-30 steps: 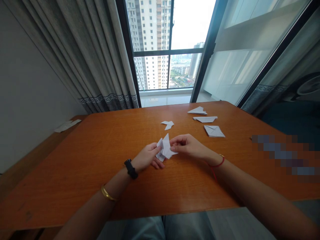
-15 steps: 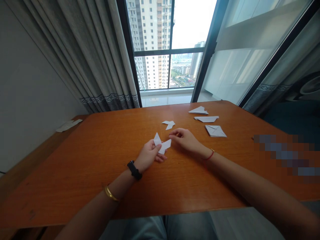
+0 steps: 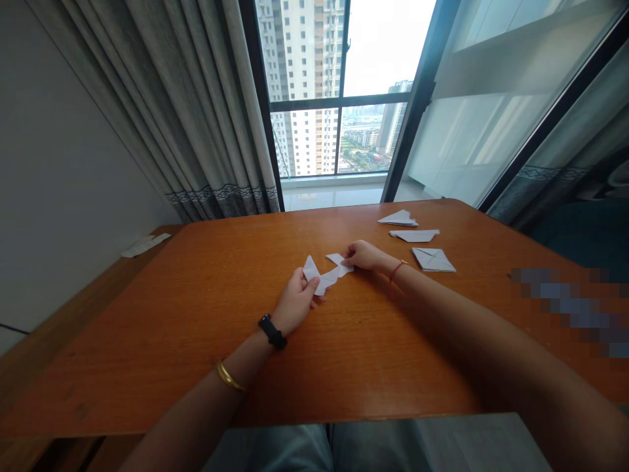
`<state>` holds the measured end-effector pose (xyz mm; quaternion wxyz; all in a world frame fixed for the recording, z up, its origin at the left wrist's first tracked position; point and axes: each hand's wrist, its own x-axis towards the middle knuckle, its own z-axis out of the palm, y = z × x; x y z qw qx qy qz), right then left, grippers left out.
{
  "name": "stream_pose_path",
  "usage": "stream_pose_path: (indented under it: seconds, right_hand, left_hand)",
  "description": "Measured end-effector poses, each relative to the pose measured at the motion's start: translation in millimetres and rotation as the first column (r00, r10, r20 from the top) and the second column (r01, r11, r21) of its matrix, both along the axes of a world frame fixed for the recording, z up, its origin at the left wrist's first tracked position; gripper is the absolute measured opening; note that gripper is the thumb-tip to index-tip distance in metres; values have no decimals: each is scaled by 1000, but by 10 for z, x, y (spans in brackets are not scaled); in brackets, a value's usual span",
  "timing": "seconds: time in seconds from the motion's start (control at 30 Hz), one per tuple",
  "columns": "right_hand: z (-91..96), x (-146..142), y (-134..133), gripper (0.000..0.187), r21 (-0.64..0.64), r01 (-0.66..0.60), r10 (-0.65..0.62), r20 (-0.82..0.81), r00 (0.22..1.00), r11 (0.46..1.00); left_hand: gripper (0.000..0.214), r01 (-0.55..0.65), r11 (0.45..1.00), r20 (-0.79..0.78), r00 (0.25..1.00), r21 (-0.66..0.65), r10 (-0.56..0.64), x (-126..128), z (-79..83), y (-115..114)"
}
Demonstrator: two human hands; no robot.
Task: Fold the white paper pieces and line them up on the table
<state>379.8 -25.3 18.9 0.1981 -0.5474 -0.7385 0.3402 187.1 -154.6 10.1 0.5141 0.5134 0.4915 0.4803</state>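
Note:
My left hand is closed around a folded white paper piece, its thumb on top and a pointed corner sticking up. To the right of it, my right hand pinches a second folded paper piece, which has angled, pointed ends. The two pieces come close together between my hands, and a corner of one seems to meet the other. Whether they are joined I cannot tell. My right fingertips partly cover the second piece.
On the wooden table, at the far right, lie a paper plane, a long folded paper and a square folded paper. A paper strip lies at the left edge. Blurred blocks hide something at the right.
My right hand has moved onto the second paper piece, which lay on the table, and taken hold of it. That piece is now nearer the one in my left hand. The view has shifted slightly.

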Motion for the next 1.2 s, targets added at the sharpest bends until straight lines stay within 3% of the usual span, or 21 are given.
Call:
stream_pose_path:
  seconds: [0.07, 0.13, 0.2, 0.27, 0.3, 0.47, 0.57, 0.73, 0.83, 0.97, 1.1, 1.2]
  right_hand:
    - [-3, 30, -301, 21, -62, -18, 13, -75, 997, 998]
    - [2, 28, -617, 25, -106, -9, -19, -259, 966, 994]
    - [27, -14, -886, 30, -188, -27, -86, -565, 821, 982]
    - [69, -79, -1066, 34, -227, -100, -98, -722, 685, 969]
    - [93, -110, -1121, 35, -213, -135, -71, -743, 666, 968]
    - [147, -150, -1174, 30, -84, -250, 110, -735, 669, 964]
    - [110, -115, -1175, 32, -61, -311, 169, -733, 659, 948]
    - [-10, -93, -1175, 20, 13, -155, 132, -594, 793, 988]
    - [-76, -88, -1157, 17, 62, -167, 176, -468, 866, 984]
    - [-97, -93, -1158, 19, 153, -181, 225, -350, 909, 971]
    - [-83, -116, -1174, 8, 217, -152, 204, -244, 948, 964]
    - [-111, -119, -1153, 6, 221, -126, 173, -205, 963, 967]
  left_hand:
    - [30, 0, 996, 15, 1000, 87, -1, 11, 14, -7]
    - [34, 18, 990, 24, 999, 139, -21, 29, 41, -34]
    - [38, 45, 990, 31, 998, 134, -50, 50, 68, -72]
    - [40, 53, 992, 53, 997, 117, -59, 68, 83, -104]
    - [39, 51, 992, 60, 997, 113, -58, 74, 83, -113]
    - [35, -29, 991, 94, 995, 133, 17, 76, 48, -100]
    - [31, -2, 991, 79, 997, 135, -9, 83, 27, -97]
    - [39, -43, 981, 16, 999, 187, 41, 92, 2, -122]
    - [44, -3, 972, -223, 973, 235, 56, 47, -11, -118]
    - [12, 153, 958, -580, 814, 243, 17, -13, -18, -111]
    - [10, 186, 948, -644, 765, 258, 25, -7, -14, -120]
    - [20, 159, 942, -609, 791, 295, 57, 9, -30, -117]
